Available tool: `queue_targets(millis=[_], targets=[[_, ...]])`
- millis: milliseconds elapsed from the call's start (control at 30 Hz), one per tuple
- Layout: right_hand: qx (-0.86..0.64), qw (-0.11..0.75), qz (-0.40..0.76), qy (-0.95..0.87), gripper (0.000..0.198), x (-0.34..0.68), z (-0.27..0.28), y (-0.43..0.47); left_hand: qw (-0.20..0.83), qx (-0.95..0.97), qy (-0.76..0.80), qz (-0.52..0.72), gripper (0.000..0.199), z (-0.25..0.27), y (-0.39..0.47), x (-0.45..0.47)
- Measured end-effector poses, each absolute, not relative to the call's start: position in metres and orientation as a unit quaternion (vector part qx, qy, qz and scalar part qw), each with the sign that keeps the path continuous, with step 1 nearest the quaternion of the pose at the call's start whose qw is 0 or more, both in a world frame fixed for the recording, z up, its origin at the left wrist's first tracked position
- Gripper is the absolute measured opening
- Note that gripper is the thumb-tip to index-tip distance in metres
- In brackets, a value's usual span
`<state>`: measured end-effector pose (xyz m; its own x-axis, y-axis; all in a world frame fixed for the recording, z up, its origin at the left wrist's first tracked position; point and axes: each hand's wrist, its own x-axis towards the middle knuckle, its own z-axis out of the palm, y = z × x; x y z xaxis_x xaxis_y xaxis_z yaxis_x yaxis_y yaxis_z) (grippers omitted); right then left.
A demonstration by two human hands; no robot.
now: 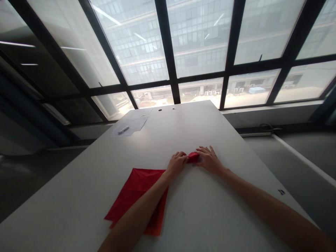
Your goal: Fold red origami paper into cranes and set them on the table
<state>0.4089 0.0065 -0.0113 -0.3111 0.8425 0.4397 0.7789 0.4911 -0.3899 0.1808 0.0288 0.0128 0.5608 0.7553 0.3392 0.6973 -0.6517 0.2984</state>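
Between my two hands, on the white table (194,203), is a small folded piece of red paper (193,157). My left hand (178,161) grips its left end, the fingers closed round it. At the right end is my right hand (208,159), thumb and fingertips pressed to the paper and some fingers raised. Under my left forearm lies a stack of larger red paper sheets (136,185), with an orange-red edge showing at the bottom. The forearm hides part of that stack.
White printed sheets (139,124) lie at the table's far left, with a pale marker-like cylinder (123,130) on them. A small dark mark (281,192) is near the right edge. Large black-framed windows (172,52) rise beyond the table.
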Motion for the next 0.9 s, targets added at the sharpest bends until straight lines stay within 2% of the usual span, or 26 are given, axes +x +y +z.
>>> queue_targets(millis=[67,167,200,300,467,567,667,767,833,900], targets=[[-0.484,0.323,0.051,-0.812,0.035,0.411,-0.008,0.007,0.098,0.869,0.415,0.251,0.033,0.013,0.028,0.182],[-0.480,0.375,0.029,-0.792,0.008,0.412,-0.001,0.006,0.165,0.854,0.396,0.294,0.033,0.015,0.027,0.183],[-0.480,0.395,0.019,-0.783,0.008,0.412,0.001,0.005,0.188,0.851,0.385,0.305,0.031,0.016,0.026,0.184],[-0.482,0.449,-0.013,-0.752,0.009,0.411,0.007,0.004,0.270,0.828,0.364,0.331,0.029,0.019,0.024,0.187],[-0.506,0.549,-0.066,-0.662,0.042,0.407,0.014,-0.001,0.433,0.707,0.392,0.398,0.033,0.018,0.028,0.190],[-0.500,0.552,-0.062,-0.664,0.037,0.402,0.014,-0.006,0.482,0.639,0.406,0.440,0.042,0.016,0.030,0.190],[-0.482,0.490,-0.036,-0.725,0.027,0.395,0.010,-0.009,0.500,0.618,0.414,0.444,0.047,0.014,0.030,0.191],[-0.467,0.433,0.018,-0.770,0.023,0.387,0.004,-0.008,0.476,0.654,0.418,0.414,0.035,0.013,0.027,0.192],[-0.465,0.419,0.047,-0.778,0.019,0.386,0.001,-0.006,0.417,0.704,0.429,0.384,0.028,0.012,0.024,0.192],[-0.459,0.415,0.061,-0.783,0.012,0.387,-0.001,-0.004,0.317,0.761,0.437,0.361,0.023,0.012,0.022,0.191]])
